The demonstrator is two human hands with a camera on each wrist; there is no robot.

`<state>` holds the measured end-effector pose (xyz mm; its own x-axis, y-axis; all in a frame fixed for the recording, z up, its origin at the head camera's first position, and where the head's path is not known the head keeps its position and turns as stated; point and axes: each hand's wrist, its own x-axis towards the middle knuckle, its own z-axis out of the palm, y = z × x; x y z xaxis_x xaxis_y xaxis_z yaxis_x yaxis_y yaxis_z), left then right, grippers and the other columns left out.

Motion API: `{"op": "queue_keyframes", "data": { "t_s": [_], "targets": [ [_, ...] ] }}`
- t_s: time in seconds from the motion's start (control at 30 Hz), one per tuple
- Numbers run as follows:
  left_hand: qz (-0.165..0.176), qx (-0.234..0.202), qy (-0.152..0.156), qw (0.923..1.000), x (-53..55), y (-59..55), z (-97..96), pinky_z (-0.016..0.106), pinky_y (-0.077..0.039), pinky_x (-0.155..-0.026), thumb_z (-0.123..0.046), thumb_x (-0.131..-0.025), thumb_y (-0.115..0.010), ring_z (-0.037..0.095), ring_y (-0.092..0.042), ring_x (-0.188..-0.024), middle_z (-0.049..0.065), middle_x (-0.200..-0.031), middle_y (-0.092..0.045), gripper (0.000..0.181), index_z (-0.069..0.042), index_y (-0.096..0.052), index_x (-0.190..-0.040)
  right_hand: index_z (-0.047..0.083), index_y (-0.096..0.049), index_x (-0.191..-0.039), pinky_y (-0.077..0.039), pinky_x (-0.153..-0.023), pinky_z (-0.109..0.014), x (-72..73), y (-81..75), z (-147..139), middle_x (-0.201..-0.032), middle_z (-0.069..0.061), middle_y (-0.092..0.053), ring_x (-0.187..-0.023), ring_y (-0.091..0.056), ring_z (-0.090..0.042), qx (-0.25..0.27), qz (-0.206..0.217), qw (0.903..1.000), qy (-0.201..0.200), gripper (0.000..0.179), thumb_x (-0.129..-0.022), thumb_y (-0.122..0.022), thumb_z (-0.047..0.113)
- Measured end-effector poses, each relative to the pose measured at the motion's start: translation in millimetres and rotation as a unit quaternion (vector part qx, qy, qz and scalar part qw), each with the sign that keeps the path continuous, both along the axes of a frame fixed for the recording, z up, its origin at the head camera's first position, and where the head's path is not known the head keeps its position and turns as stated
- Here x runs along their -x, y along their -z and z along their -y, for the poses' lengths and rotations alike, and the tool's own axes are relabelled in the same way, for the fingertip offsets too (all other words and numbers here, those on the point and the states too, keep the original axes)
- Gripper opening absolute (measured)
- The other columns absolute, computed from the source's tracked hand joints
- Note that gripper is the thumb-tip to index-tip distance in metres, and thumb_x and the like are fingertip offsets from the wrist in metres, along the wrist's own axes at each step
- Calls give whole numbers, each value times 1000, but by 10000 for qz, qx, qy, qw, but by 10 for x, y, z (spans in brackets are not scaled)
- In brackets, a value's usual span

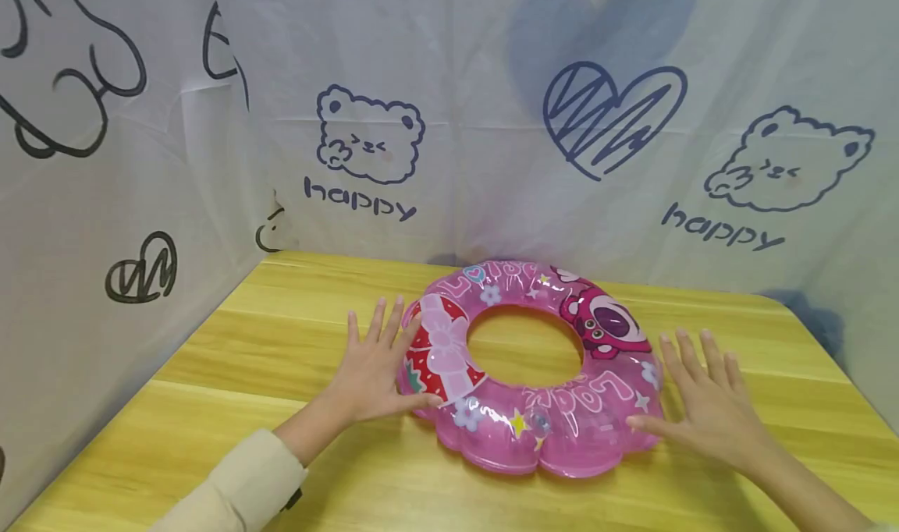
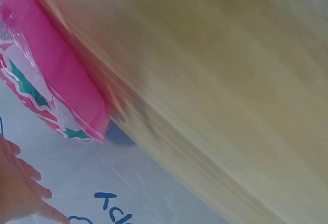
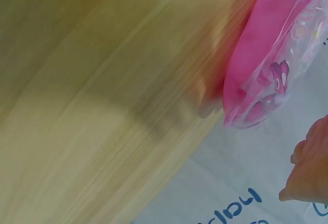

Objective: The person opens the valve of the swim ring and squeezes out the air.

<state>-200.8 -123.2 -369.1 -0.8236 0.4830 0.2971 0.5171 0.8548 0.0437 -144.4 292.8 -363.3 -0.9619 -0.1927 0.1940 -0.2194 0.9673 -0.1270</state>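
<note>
A pink inflatable swim ring [image 1: 492,430] with a scalloped edge, a bear print and a strawberry print lies on the wooden table. My left hand [image 1: 375,372] is spread at its left side, thumb and fingertips overlapping the strawberry part in the head view. On the opposite side my right hand [image 1: 716,407] is spread too, its thumb over the ring's right edge. Both hands have straight fingers. In the left wrist view the ring's pink side [image 2: 66,65] shows, with the hand [image 2: 20,183] beside it. The right wrist view has the ring's side [image 3: 261,55] and the hand [image 3: 310,165].
The yellow wood-grain table [image 1: 232,407] reaches back to a white cloth [image 1: 485,181] printed with bears, hearts and lettering. Another stretch of cloth [image 1: 56,345] hangs along the left side.
</note>
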Motion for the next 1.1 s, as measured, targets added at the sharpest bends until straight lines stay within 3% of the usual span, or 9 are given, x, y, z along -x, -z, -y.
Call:
{"op": "queue_keyframes", "data": {
  "t_s": [0.13, 0.37, 0.5, 0.7, 0.87, 1.03, 1.1],
  "targets": [
    [133, -6, 39, 9999, -10, -5, -38, 70, -3, -107, -91, -67, -23, 43, -4, -142, 16, -156, -3, 114, -12, -19, -149, 7, -3, -150, 29, -107, -41, -3, 8, 45, -153, -27, -3, -139, 24, -36, 66, -4, 10000, -63, 113, -73, -61, 67],
    [317, 44, 141, 9994, -21, -4, -108, 69, -4, -108, -74, -70, -55, 42, -5, -142, 18, -156, -8, 105, -12, -22, -148, 0, -8, -148, 19, -112, -49, -22, -5, 147, -152, -29, -9, -141, 14, -41, 237, 63, 9995, -212, 115, -72, -63, 65],
    [343, 112, 291, 9989, -33, -7, -155, 69, -5, -108, -73, -71, -55, 42, -8, -142, 18, -156, -11, 103, -12, -23, -148, 1, -11, -148, 15, -114, -49, -41, -28, 223, -152, -27, -11, -142, 8, -41, 443, 214, 9985, -219, 114, -71, -64, 66],
    [248, 118, 562, 9980, -51, -10, -234, 69, -9, -107, -74, -70, -54, 43, -11, -142, 20, -155, -14, 105, -10, -23, -148, 5, -11, -149, -9, -110, -64, -68, -65, 357, -154, -23, -13, -142, -1, -42, 780, 362, 9961, -190, 113, -70, -65, 65],
    [506, -18, 705, 9962, -64, -6, -312, 66, -5, -109, -70, -71, -57, 40, -9, -143, 19, -156, -9, 106, -10, -18, -149, 10, -11, -150, -21, -102, -69, -113, -83, 473, -153, -21, -19, -141, -10, -41, 1145, 173, 9930, -217, 112, -70, -70, 60],
    [504, 103, 856, 9950, -59, -7, -386, 65, -3, -111, -77, -73, -47, 39, -6, -143, 17, -156, -5, 106, -10, -15, -149, 6, -27, -146, -24, -99, -71, -156, -75, 586, -147, -24, -30, -136, -22, -46, 1536, -41, 9878, -259, 101, -70, -74, 53],
    [456, 224, 905, 9946, -63, -17, -414, 66, -6, -110, -77, -74, -46, 40, -6, -143, 17, -156, -4, 106, -9, -14, -149, 6, -34, -143, -31, -96, -68, -182, -68, 631, -143, -23, -38, -131, -30, -45, 1684, -272, 9847, -365, 93, -70, -76, 47]
  ]
}}
